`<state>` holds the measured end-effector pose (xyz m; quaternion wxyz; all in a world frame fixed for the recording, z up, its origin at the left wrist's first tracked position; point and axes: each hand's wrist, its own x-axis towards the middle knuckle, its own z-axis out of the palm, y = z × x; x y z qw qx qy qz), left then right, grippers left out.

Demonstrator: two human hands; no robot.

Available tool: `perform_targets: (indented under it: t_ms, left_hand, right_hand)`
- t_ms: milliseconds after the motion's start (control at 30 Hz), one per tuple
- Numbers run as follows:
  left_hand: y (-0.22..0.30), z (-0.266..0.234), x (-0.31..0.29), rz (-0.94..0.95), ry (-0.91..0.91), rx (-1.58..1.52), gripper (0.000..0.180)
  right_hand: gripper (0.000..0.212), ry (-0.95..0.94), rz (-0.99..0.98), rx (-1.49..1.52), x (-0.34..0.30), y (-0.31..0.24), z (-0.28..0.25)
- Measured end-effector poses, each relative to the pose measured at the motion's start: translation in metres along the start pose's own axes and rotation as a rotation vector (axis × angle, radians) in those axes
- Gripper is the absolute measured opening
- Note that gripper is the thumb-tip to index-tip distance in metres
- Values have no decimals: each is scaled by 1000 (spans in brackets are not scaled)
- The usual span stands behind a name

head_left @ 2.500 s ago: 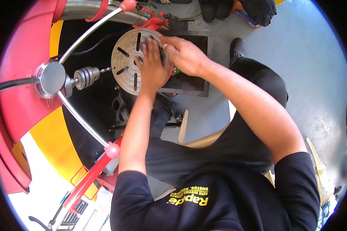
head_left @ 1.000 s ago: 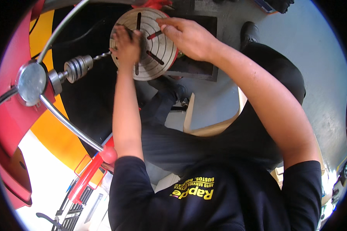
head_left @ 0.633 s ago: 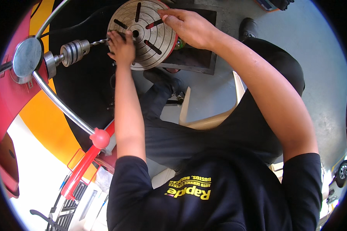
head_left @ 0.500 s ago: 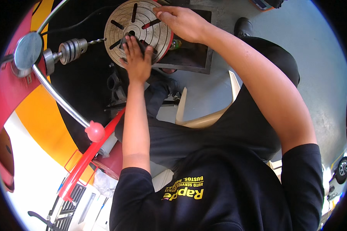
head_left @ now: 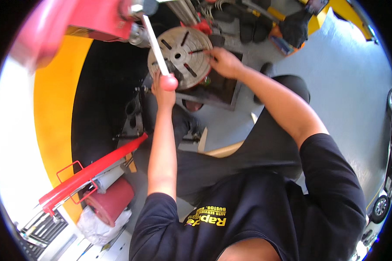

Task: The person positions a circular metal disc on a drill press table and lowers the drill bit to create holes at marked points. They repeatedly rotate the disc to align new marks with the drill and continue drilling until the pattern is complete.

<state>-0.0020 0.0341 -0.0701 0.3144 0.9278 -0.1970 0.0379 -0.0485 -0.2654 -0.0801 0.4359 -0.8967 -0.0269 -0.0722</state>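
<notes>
My left hand (head_left: 164, 92) sits in the upper centre of the frame, just below the round slotted metal table (head_left: 180, 55) of the drill press. A red ball knob (head_left: 168, 82) on the end of a pale feed lever (head_left: 155, 43) lies across my view of this hand and hides the fingers, so I cannot tell whether they are gripping, pressing or loose. The hand is at the lower left edge of the table, touching it or just beside it; which one is not visible.

My right hand (head_left: 224, 62) is at the right edge of the same table, upper centre-right. Its fingers are curled and pinched on a thin red-tipped tool (head_left: 197, 51) that points leftward across the table face. The tool's tip lies on the table between two of the radial slots.

The table itself is grey, circular, with dark radial slots and a centre hole, and it faces the camera. The red machine head (head_left: 98, 17) occupies the upper left of the frame, with the feed lever running down from it over the table.

Below the table, a dark rectangular base plate (head_left: 222, 91) rests on the grey floor (head_left: 348, 78). A red bar (head_left: 91, 174) slants across the lower left. A black glove (head_left: 295, 27) lies at the upper right.
</notes>
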Motion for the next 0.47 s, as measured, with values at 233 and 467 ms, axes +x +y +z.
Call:
perform_targets:
  t_ms: [233, 467]
  left_hand:
    - [-99, 10, -117, -867, 180, -102, 41]
    - [-153, 141, -153, -887, -656, -221, 70]
  right_hand:
    - [46, -139, -251, -356, 8, -106, 55]
    - [80, -271, -84, -619, 27, -152, 168]
